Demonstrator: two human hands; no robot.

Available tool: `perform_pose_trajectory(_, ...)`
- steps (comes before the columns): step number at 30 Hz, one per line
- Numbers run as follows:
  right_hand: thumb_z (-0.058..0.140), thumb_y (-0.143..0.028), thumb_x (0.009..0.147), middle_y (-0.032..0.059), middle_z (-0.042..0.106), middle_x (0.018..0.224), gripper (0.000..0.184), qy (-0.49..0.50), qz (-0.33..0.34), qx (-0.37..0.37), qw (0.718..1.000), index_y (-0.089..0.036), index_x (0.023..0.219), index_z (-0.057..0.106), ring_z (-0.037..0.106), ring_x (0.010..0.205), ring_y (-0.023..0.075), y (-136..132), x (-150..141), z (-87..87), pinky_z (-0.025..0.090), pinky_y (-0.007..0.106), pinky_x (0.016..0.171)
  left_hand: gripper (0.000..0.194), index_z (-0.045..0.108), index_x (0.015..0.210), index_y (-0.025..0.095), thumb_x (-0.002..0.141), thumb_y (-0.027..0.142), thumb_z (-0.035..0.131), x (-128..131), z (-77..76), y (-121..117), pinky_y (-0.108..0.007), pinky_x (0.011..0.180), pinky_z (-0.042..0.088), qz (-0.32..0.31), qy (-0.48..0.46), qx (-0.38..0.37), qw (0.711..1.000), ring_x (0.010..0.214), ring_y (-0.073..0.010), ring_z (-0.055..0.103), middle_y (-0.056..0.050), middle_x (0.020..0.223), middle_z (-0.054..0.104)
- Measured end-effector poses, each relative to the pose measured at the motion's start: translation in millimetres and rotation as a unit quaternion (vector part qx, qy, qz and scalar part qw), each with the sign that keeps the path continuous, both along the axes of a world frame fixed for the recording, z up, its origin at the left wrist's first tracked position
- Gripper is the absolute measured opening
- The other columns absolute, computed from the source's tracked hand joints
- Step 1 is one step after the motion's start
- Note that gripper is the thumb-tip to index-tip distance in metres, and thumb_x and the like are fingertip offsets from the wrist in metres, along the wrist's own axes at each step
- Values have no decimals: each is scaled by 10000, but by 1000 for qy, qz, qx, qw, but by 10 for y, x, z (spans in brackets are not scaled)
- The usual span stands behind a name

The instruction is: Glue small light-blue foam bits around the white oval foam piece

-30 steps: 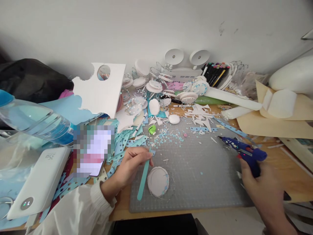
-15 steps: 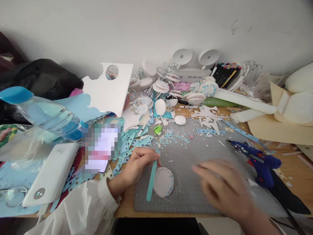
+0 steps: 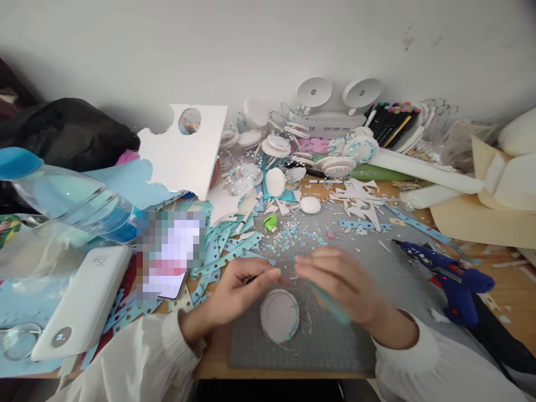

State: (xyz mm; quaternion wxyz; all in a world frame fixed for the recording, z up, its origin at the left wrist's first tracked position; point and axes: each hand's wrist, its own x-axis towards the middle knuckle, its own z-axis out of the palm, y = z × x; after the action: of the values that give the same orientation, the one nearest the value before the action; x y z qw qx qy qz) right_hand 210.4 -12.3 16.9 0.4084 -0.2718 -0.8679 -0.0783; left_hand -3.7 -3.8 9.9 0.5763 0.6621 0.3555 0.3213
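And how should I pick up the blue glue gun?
Probably by its handle, coming from the near side. The glue gun lies with that handle sticking out toward the person, easy to wrap a palm around. Its dark nozzle points away to the left and may be hot, so keep clear of that end.

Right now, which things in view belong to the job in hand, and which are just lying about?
Likely part of the job:
teal stick, in the right hand
pale disc, on the grey mat, near the left hand
blue glue gun, lying unheld on the right

Seemingly just lying about:
white power bank
phone
water bottle
marker pens
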Motion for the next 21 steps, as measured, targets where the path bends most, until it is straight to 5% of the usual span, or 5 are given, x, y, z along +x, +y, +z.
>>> perform_pose_trajectory(2,562,-79,863,31,714,841,189,131,-67,-79,986,-214,988,603,674,775,164,15,105,-128,572,318,714,418,694,1010,166,803,524,638,-48,51,20,-305,723,429,-119,34,130,984,776,-199,559,-73,861,651)
perform_pose_trajectory(5,580,-121,866,28,674,814,127,301,-139,-204,921,-228,932,593,675,707,174,27,187,-303,565,321,628,861,580,1166,177,482,646,811,-71,62,36,-392,870,463,-193,123,211,950,1006,-294,550,-132,1154,588)
perform_pose_trajectory(8,582,-161,875,18,619,771,69,374,-110,-286,875,-226,891,599,635,602,141,20,186,-342,540,276,540,888,529,1199,165,501,641,802,-43,-6,26,-471,933,442,-222,210,285,909,1058,-337,537,-154,1208,573)
perform_pose_trajectory(13,589,-175,879,6,602,742,76,414,-52,-347,840,-251,886,595,621,611,144,-25,162,-251,538,286,571,620,503,1199,163,694,413,763,-25,-87,3,-440,907,466,-193,238,346,887,1053,-305,576,-133,1169,623)
perform_pose_trajectory(21,562,-117,876,13,573,765,175,421,27,-372,827,-259,968,604,587,684,161,-159,137,-244,555,341,649,693,404,1288,124,711,239,772,-62,-167,-21,-430,895,505,-71,106,429,894,1140,-293,582,-212,1243,597)
